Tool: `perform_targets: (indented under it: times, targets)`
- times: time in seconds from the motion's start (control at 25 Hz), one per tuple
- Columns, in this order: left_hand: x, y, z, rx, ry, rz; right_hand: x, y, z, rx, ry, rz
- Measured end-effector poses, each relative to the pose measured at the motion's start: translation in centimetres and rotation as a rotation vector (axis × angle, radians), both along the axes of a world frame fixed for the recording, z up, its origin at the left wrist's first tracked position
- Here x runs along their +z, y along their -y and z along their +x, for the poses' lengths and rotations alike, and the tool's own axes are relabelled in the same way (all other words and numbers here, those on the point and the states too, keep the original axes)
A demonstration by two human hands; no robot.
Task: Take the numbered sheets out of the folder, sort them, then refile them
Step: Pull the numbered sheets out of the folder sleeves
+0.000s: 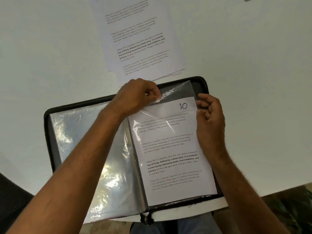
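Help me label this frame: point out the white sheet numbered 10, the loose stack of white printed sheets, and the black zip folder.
white sheet numbered 10 (175, 149), head view, mid-page
loose stack of white printed sheets (135, 36), head view, top sheet
black zip folder (201, 80), head view, far right corner rim

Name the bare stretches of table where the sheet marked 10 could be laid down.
Bare table lies left of the loose stack of sheets and right of it, past the folder. The folder's far edge is crowded: both hands and the stack's near end.

Far stack of sheets (135, 39): top edge cropped, numbers unseen.
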State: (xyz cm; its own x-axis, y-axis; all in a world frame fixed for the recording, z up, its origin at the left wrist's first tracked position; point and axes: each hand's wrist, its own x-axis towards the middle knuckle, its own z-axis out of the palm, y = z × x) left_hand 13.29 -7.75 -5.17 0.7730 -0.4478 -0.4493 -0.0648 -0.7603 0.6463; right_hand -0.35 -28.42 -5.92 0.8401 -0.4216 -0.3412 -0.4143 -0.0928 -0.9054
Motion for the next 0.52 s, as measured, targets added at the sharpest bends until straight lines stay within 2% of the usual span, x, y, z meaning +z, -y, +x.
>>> perform_targets:
  times: [0.16, 0.4, 0.52]
  targets:
    - [-0.3, 1.0, -0.2, -0.038, -0.052, -0.035, 0.1, -0.1, 0.2, -0.006, -0.007, 0.039]
    - [-0.2, 2.5, -0.4, -0.137, -0.078, 0.031, 0.4, 0.1, 0.2, -0.005, -0.012, 0.04]
    - [-0.1, 2.2, 0.1, -0.072, 0.015, 0.024, 0.3, 0.7, 0.0, 0.016, -0.041, 0.04]
